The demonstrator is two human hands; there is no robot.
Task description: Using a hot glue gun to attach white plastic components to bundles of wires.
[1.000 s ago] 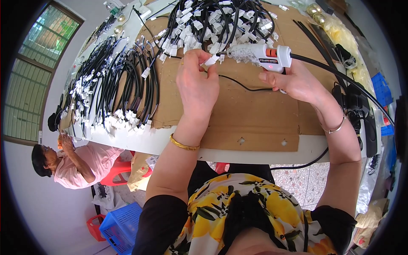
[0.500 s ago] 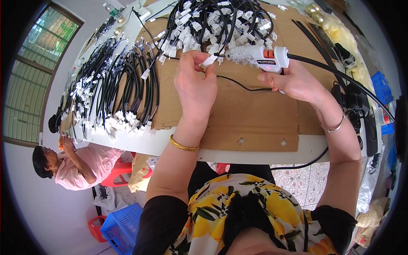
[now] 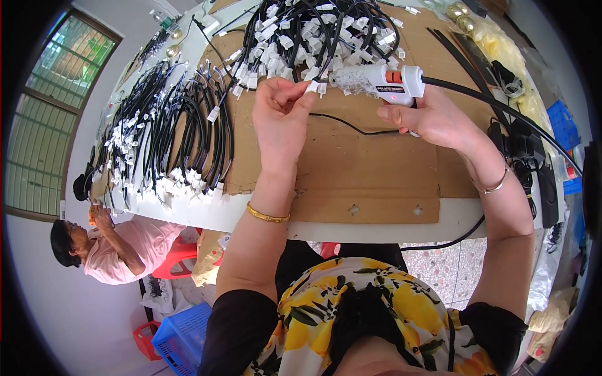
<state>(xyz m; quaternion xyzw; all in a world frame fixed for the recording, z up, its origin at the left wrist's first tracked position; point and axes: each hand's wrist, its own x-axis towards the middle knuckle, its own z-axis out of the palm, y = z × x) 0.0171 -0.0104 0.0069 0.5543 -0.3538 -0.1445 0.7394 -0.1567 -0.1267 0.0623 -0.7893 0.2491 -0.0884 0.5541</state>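
Observation:
My right hand [image 3: 433, 119] is wrapped round the handle of a white glue gun [image 3: 401, 83], which has an orange part on top and a small red light. Its nozzle, coated in stringy glue, points left toward my left hand [image 3: 279, 122]. There, my thumb and fingers pinch a small white connector [image 3: 311, 87] close to the nozzle tip; whether they touch I cannot tell. Just beyond lies a big heap of black cables with white connectors [image 3: 307, 47]. A thin black cord [image 3: 351, 125] runs over the cardboard sheet [image 3: 370, 172] between my hands.
More black cables [image 3: 194, 125] lie in rows at the left of the white table [image 3: 251, 207]. A thick black cord [image 3: 501, 109] trails from the gun to the right, past power adapters [image 3: 523, 147]. A person in pink [image 3: 132, 247] sits at the far left, near a blue basket [image 3: 182, 338].
My left hand has shifted slightly left, and its fingers have changed position on the connector. The glue gun has moved a little left and up. The seated person's hands have moved slightly.

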